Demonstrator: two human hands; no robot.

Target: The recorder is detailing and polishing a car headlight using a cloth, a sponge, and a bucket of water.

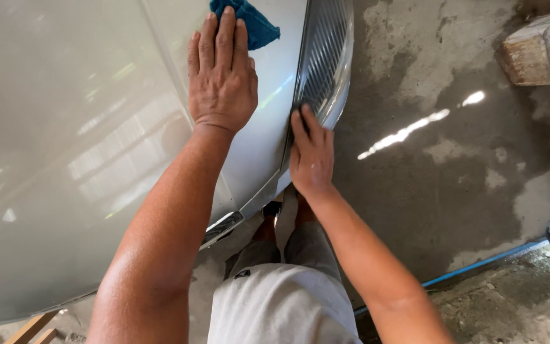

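My left hand (pixel 222 73), flat, presses blue cloth (pixel 249 22) at 12 o'clock onto silver car panel (pixel 65 159); right hand (pixel 311 153), fingers together, steadies headlight (pixel 326 57).

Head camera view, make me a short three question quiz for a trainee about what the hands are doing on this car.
1. True or false: the left hand lies flat on a blue cloth on the silver car panel.
2. What does the right hand touch? A) the wooden block, B) the edge of the headlight, C) the blue hose.
3. What is the floor made of?

Key: 1 true. 2 B. 3 concrete, patchy and stained.
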